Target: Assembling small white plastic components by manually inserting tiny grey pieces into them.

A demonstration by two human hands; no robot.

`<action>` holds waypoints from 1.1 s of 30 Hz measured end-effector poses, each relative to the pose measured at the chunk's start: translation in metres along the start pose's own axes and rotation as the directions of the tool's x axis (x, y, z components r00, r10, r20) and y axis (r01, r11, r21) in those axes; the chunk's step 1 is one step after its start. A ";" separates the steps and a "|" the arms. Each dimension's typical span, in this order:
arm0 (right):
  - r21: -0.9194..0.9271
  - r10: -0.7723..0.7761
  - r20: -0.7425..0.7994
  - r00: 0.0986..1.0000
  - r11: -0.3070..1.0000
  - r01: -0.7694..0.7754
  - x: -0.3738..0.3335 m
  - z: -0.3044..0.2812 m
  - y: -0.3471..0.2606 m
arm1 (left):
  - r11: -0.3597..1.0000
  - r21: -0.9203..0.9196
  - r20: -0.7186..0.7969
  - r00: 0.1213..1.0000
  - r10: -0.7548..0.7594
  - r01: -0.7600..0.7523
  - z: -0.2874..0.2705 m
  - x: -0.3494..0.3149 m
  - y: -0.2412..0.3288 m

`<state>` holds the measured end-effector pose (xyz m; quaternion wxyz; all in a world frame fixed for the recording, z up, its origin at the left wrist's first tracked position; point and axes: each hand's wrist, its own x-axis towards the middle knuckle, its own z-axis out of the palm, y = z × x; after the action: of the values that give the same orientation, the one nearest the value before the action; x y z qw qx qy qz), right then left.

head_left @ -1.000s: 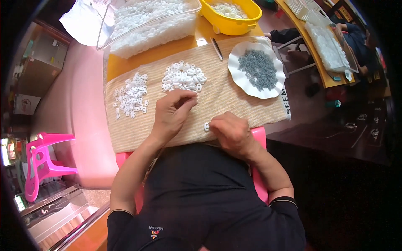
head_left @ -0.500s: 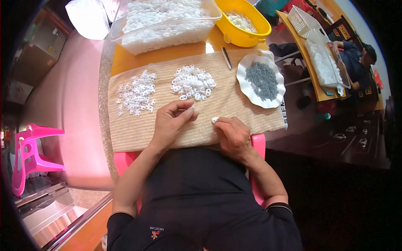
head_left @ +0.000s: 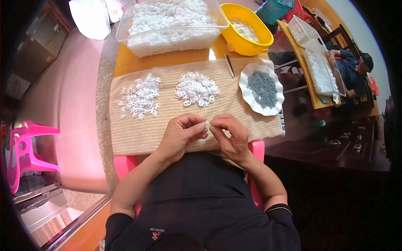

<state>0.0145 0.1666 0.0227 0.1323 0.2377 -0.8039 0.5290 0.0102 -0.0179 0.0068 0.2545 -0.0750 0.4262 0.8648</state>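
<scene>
My left hand [head_left: 184,136] and my right hand [head_left: 231,136] meet at the fingertips above a striped beige cloth [head_left: 167,111]. Both are closed in a pinch; whatever sits between the fingertips is too small to make out. A small white piece [head_left: 227,134] shows by my right palm, and I cannot tell whether it is held or lies on the cloth. Beyond my hands is a heap of white oval plastic pieces with holes [head_left: 197,89]. Left of it spreads a looser heap of squarish white plastic pieces [head_left: 142,96].
A white wavy-edged dish [head_left: 247,98] of thin grey pieces stands at right, near a dark pen-like tool [head_left: 229,66]. Behind are a clear bin [head_left: 176,28] of white pieces and a yellow basin [head_left: 264,35]. A pink stool [head_left: 31,146] is left; another person [head_left: 351,71] sits far right.
My right hand has risen from the white piece on the cloth and moved to my left fingertips. My left hand has shifted right and nearer. The view has tilted slightly.
</scene>
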 end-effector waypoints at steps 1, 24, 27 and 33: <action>0.053 0.025 0.012 1.000 0.998 -0.026 0.003 0.002 -0.001 | 0.999 -0.035 0.018 0.999 -0.037 0.037 0.004 -0.002 0.001; 0.417 0.329 0.131 0.935 0.837 -0.353 -0.004 0.011 0.022 | 0.987 -0.128 0.021 0.995 -0.098 0.100 -0.002 -0.002 -0.001; 0.428 0.363 0.141 0.921 0.816 -0.387 -0.003 0.011 0.019 | 0.988 -0.125 0.017 0.996 -0.091 0.092 -0.002 -0.002 -0.002; 0.379 0.378 0.139 0.915 0.833 -0.402 -0.002 0.010 0.019 | 0.988 -0.130 -0.008 0.996 -0.091 0.089 -0.002 -0.002 -0.002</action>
<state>0.0066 0.1638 0.0033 -0.0532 0.1063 -0.7134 0.6906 0.0130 -0.0192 0.0052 0.2850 -0.1163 0.3673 0.8777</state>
